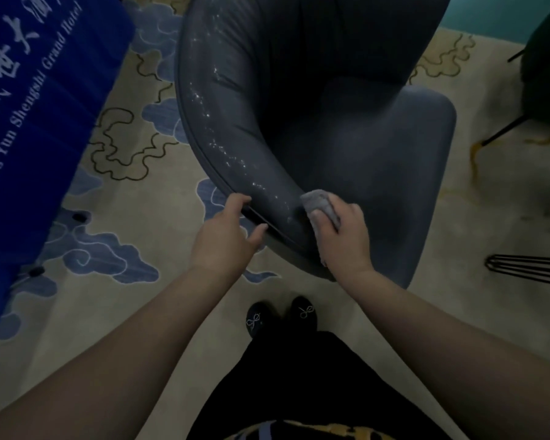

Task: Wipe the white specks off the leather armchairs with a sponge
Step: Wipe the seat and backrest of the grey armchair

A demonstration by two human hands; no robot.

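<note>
We stand at the chair [346, 128] with our shoes at six o'clock and its curved arm running from twelve round to about five. Our right hand [346, 236] holds the sponge [319, 206] under thumb and fingers and presses it flat on the near end of that arm, where the specks [223, 147] begin. Our left hand [226, 230] hooks its curled fingers over the arm's outer rim at seven o'clock of the sponge, likely to keep the chair from sliding as we rub.

The specks trail up the arm's crest toward eleven and twelve o'clock, so the stroke probably wants to follow that curve away from us. The arm's outer edge drops off to the carpet [134, 300] on the nine o'clock side. A blue cloth [38, 90] hangs at ten o'clock, apart from the chair. Thin black legs [527, 268] stand at three o'clock, well apart.
</note>
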